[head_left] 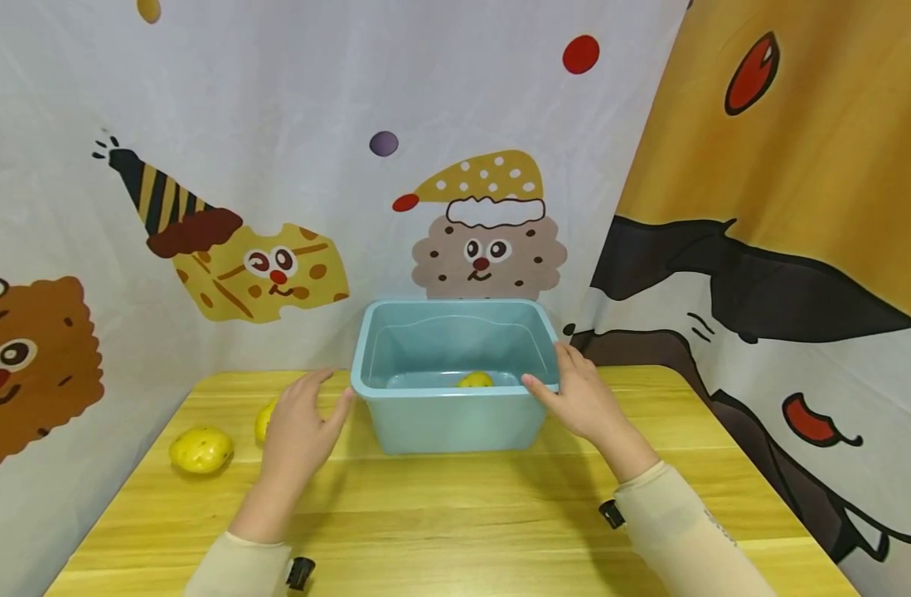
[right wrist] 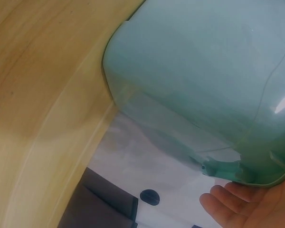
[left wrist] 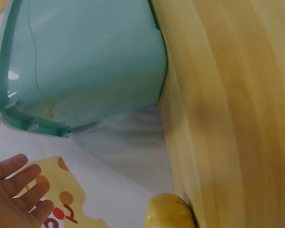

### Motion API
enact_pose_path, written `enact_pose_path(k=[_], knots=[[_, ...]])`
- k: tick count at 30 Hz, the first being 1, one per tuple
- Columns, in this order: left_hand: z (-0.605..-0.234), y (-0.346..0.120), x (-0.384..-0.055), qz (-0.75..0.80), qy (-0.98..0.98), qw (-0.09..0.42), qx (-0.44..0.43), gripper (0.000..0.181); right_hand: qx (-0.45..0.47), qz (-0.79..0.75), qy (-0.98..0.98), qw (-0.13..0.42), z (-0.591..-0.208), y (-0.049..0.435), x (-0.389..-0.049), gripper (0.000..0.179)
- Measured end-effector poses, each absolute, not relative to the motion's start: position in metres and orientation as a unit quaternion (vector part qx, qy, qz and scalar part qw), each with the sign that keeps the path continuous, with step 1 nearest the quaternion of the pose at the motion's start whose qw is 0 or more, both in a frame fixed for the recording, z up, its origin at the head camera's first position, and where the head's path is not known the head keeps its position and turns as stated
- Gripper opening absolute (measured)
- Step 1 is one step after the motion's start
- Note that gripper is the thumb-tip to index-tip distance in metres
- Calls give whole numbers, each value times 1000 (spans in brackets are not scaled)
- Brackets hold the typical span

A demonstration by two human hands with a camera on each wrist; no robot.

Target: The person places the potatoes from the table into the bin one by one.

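A light blue plastic bin (head_left: 455,423) stands at the table's far side, with a yellow fruit (head_left: 475,380) inside on its floor. My right hand (head_left: 585,398) is at the bin's right rim, thumb over the front corner; in the right wrist view its fingers (right wrist: 228,199) extend nearly straight along the rim's underside. Left of the bin, my left hand (head_left: 302,427) is raised with fingers spread and holds nothing; its thumb comes near the rim. Behind it, partly hidden, lies a second yellow fruit (head_left: 264,421), also seen in the left wrist view (left wrist: 168,211).
Another smooth, oval yellow fruit (head_left: 201,450) lies near the left edge of the wooden table (head_left: 440,522). A printed cartoon curtain (head_left: 291,99) hangs right behind the table and along its sides. Dark clips show at both sleeve cuffs (head_left: 637,489).
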State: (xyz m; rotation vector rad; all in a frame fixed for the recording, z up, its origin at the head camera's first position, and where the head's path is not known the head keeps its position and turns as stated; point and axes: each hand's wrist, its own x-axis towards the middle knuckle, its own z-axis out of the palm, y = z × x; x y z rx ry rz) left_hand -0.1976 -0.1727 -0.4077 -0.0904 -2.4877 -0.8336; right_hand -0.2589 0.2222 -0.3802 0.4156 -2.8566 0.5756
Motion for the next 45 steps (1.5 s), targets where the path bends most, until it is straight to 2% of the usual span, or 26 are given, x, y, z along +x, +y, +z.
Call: enact_pose_path(k=[14, 29, 39, 45], knots=[[-421, -201, -197, -288, -925, 249, -14, 48, 137, 199, -966, 94, -381, 223, -259, 100], [-427, -230, -201, -264, -939, 220, -3, 52, 138, 202, -965, 95, -382, 223, -259, 100], [-435, -245, -206, -269, -948, 170, -4, 59, 139, 205, -964, 97, -382, 222, -258, 100], [-439, -251, -209, -262, -953, 150, 4, 57, 137, 204, -964, 100, -381, 222, -257, 99]])
